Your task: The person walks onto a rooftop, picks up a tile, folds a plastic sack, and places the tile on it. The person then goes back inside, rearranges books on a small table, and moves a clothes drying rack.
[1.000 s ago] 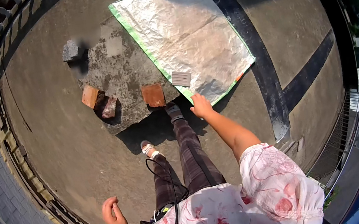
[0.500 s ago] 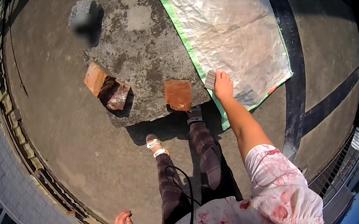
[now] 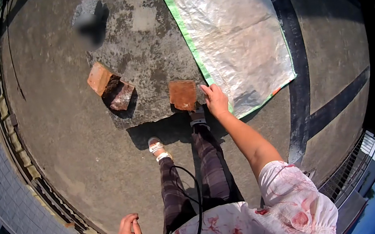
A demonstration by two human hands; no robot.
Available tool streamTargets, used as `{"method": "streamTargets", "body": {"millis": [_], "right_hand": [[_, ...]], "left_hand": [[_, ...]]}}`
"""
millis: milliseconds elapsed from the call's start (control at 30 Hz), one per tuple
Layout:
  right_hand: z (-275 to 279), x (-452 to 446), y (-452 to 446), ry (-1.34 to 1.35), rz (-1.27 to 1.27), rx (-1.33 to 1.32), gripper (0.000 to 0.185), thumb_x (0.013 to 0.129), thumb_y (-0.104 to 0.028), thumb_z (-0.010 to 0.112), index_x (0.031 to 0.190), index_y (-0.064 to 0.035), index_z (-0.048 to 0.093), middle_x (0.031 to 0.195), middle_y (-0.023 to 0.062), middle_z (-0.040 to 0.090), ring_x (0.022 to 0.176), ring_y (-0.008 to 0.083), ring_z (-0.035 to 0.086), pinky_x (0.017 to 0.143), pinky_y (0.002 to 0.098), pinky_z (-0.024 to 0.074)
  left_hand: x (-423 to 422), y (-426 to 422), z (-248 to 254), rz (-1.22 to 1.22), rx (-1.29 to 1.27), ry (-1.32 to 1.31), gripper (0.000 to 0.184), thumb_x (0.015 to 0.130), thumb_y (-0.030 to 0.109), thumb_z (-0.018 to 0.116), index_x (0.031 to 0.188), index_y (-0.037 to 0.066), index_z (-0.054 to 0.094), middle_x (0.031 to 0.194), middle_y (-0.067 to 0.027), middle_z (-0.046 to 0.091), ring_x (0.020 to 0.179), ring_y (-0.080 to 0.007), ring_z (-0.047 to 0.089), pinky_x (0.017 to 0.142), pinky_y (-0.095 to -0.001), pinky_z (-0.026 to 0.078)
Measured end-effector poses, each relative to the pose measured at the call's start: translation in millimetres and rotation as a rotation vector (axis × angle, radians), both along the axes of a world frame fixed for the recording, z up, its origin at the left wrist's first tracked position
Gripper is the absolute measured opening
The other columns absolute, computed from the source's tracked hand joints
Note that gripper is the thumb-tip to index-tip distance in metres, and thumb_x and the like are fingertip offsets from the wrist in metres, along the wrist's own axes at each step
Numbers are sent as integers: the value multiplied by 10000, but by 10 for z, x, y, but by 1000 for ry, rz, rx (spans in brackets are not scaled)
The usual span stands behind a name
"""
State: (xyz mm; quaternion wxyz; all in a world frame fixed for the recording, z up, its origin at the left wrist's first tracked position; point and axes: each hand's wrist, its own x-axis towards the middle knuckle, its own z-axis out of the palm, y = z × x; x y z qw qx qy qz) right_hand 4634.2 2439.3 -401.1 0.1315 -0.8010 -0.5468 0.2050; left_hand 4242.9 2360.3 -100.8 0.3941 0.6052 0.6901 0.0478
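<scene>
My right hand (image 3: 216, 100) reaches to the green edge of a silvery-white woven sheet (image 3: 237, 30), beside the concrete slab. Its fingers are drawn together near the sheet's border; what they hold, if anything, is hidden. Just left of it, a reddish-orange brick (image 3: 183, 94) rests at the slab's near edge. My left hand (image 3: 131, 233) hangs low at my side, empty, fingers loosely bent and the thumb apart.
Beneath the brick lies a weathered concrete slab (image 3: 150, 66). Two broken brick pieces (image 3: 111, 85) lean together at its left, and a grey block (image 3: 88, 7) sits at its far left. A black cable (image 3: 197, 194) hangs before my legs. Dark strips (image 3: 292, 51) cross the ground at right.
My right hand has moved left and slightly down, off the sheet's surface to its edge. The grey ribbed piece it held no longer shows. My left hand stays about where it was.
</scene>
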Motion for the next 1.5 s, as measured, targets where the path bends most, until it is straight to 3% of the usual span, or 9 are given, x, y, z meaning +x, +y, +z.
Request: {"method": "streamTargets", "body": {"millis": [133,333,533,667,767,833,1067,1200,1500], "right_hand": [[-23,-503,257,175,-10,-37,338,692,-98,641,1015,-156,561,857,58,495,878,255,521,700,382,452],[-6,-1088,108,1246,-295,-217,282,723,-131,666,966,-11,587,835,89,635,727,149,590,679,290,462],[1076,-1633,56,1588,238,-446,310,736,-164,674,981,1,579,850,39,623,778,87,537,708,261,438],[1093,-1431,108,1398,403,-301,313,797,-235,602,997,2,562,846,112,619,780,158,574,705,298,448],[437,-922,-6,918,-34,26,303,790,-211,592,1017,-12,560,1018,130,553,898,248,555,790,318,438],[132,-493,-217,227,-380,-219,274,755,-189,605,1017,-108,597,1289,148,339,1162,329,344,897,425,360],[-511,136,-766,-65,-382,-554,189,803,-213,543,947,-143,644,1417,134,141,1247,388,208,956,485,261],[-410,224,-819,-18,-268,-579,449,753,-253,620,1154,-97,492,1381,90,242,1213,275,289,956,446,290],[1022,1431,-916,-217,-420,225,308,623,0,623,871,-74,455,862,105,447,844,295,474,730,384,374]], "left_hand": [[-80,-17,12,-11,-9,-10,100,792,-30,494,846,-2,573,849,-128,583,759,-232,572,692,-293,456],[-145,138,-495,138,-142,-119,128,834,37,499,939,-9,556,904,-109,593,808,-194,574,734,-285,450],[606,686,-956,560,-409,-603,334,837,206,576,1093,6,501,1051,-82,564,946,-172,533,846,-303,406],[690,701,-1126,648,-447,-729,365,820,226,607,1112,35,499,1072,-69,556,957,-179,528,849,-318,409],[596,687,-1141,705,-375,-691,331,824,205,603,1090,34,507,1059,-65,562,949,-179,532,839,-325,418],[541,725,-1122,764,-281,-653,278,827,189,598,1049,39,526,1003,-55,580,898,-168,548,813,-314,431],[364,759,-1079,695,-247,-465,263,822,190,604,1020,31,535,937,-41,588,823,-135,554,731,-278,451],[336,787,-1061,616,-317,-431,240,827,180,595,1002,26,541,926,-42,590,817,-134,554,734,-274,447],[677,957,-530,463,-204,-493,221,819,217,604,936,37,554,795,-2,572,678,-91,511,598,-231,402]]}}
